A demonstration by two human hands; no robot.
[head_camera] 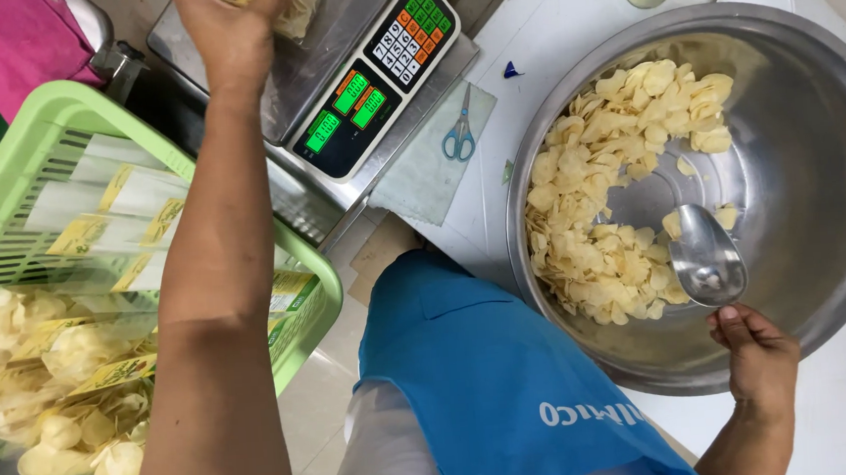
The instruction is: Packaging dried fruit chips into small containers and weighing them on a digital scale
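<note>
Weighing, head view: left hand [235, 27] is closed around a clear bag of chips [298, 8] resting on the scale [332, 65].
Scoop: right hand [759, 358] is clamped on the handle of an empty metal scoop [708, 262] inside the steel bowl [833, 139].
Done: filled bags lie in the green basket [316, 265] below the left arm.
Left: loose chips [607, 175] remain beyond the scoop.

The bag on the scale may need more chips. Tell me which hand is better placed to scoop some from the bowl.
Right. The right hand already holds the metal scoop inside the steel bowl, beside the chips. The left hand is occupied with the bag on the scale.
</note>
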